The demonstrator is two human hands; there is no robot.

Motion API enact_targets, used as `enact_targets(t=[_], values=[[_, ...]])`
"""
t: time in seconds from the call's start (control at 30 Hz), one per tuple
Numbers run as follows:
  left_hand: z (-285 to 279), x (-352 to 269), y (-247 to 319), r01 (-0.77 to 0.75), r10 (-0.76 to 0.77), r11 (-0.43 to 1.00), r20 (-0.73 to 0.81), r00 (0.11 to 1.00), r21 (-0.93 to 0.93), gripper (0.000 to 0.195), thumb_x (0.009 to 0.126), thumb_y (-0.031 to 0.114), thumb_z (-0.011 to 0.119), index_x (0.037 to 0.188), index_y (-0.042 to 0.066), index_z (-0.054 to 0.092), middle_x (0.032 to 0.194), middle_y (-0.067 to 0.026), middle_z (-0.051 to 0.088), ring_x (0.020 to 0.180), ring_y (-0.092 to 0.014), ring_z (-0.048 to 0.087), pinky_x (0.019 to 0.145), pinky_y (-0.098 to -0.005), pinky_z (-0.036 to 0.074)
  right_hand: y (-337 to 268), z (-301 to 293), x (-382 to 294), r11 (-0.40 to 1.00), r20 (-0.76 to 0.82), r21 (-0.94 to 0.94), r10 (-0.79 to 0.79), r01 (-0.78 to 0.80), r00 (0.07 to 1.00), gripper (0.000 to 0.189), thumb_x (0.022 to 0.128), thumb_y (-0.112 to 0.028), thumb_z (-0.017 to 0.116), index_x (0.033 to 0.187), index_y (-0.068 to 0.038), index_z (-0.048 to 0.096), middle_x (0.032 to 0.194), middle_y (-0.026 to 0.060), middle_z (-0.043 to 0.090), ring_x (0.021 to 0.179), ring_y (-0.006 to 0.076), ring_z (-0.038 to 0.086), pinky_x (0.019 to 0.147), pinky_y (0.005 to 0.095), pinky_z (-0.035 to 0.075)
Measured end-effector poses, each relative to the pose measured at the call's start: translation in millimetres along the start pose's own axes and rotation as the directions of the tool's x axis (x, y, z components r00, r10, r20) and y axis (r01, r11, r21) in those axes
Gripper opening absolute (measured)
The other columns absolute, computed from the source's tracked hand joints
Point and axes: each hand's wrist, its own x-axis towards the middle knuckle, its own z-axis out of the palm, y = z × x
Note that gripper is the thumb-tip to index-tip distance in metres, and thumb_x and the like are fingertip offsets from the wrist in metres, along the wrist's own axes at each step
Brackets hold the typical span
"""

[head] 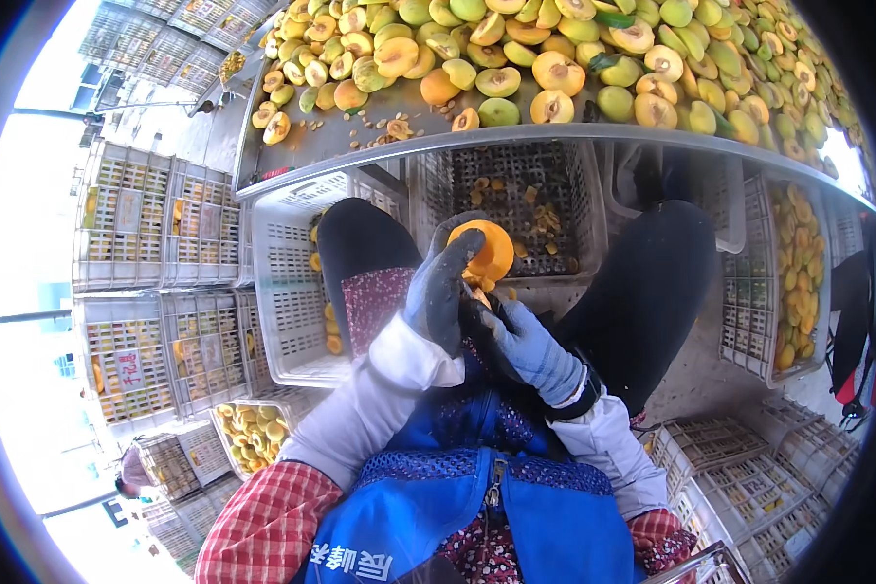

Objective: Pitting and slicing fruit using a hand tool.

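Note:
My left hand (442, 288), in a grey-blue knitted glove with a dark coated palm, grips an orange-yellow peach half (495, 252) above my lap. Its thumb presses across the fruit's face. Torn bits of flesh hang at the fruit's lower edge. Just below, my right hand (536, 347), gloved the same way, has its fingers curled in close to that edge. A narrow pale tip shows between the right fingers and the fruit; whether it is a tool or flesh cannot be told, and the right palm is hidden.
Ahead stands a metal table (409, 150) heaped with halved peaches (555, 73) and loose pits. Beneath it, a plastic crate (591, 219) holds scraps. A white crate (285, 292) stands by my left knee, and a crate of peach halves (799, 277) at right. Stacked crates (124, 350) line the left.

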Motion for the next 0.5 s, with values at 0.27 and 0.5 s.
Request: enact_targets(t=[0.27, 0.5], values=[[0, 5, 31, 0.147, -0.137, 0.959, 0.058, 0.989, -0.242, 0.034, 0.087, 0.021, 0.055, 0.116, 0.004, 0.047, 0.105, -0.0146, 0.055, 0.092, -0.026, 0.057, 0.076, -0.0380, 0.052, -28, -13, 3, 0.682, 0.281, 0.631, 0.245, -0.371, 0.928, 0.046, 0.091, -0.052, 0.042, 0.084, -0.008, 0.052, 0.051, -0.0015, 0.044, 0.034, 0.0079, 0.037, 0.031, 0.0210, 0.027], [-53, 15, 52, -0.414, 0.389, 0.892, -0.161, 0.907, -0.179, 0.034, 0.088, 0.027, 0.057, 0.114, 0.007, 0.050, 0.107, -0.0126, 0.056, 0.098, -0.028, 0.055, 0.087, -0.0432, 0.048, 39, 1, 7, 0.778, -0.042, 0.531, 0.420, -0.336, 0.907, 0.037, 0.089, -0.048, 0.050, 0.085, -0.011, 0.054, 0.054, -0.0015, 0.048, 0.036, 0.0099, 0.043, 0.030, 0.0221, 0.033]])
